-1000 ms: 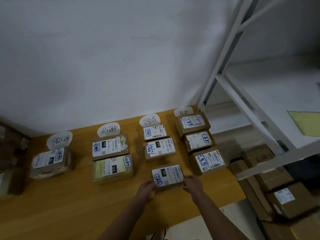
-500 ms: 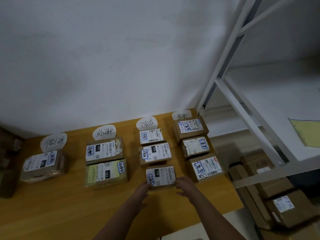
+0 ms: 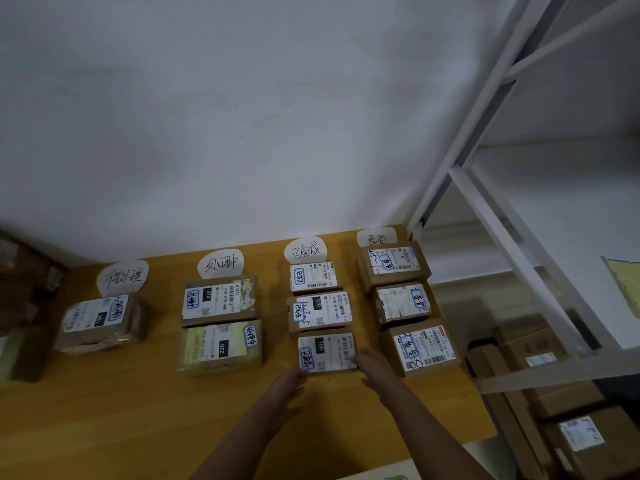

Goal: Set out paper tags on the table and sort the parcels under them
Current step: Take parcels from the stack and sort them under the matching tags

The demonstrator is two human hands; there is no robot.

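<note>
Small cardboard parcel (image 3: 327, 351) bears white label (image 3: 332, 355) marked 150.

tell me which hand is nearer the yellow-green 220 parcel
Left. The left hand is just right of the yellow-green 220 parcel, by the near-left corner of the 150 parcel. The right hand is farther right, on the 150 parcel's other side.
</note>
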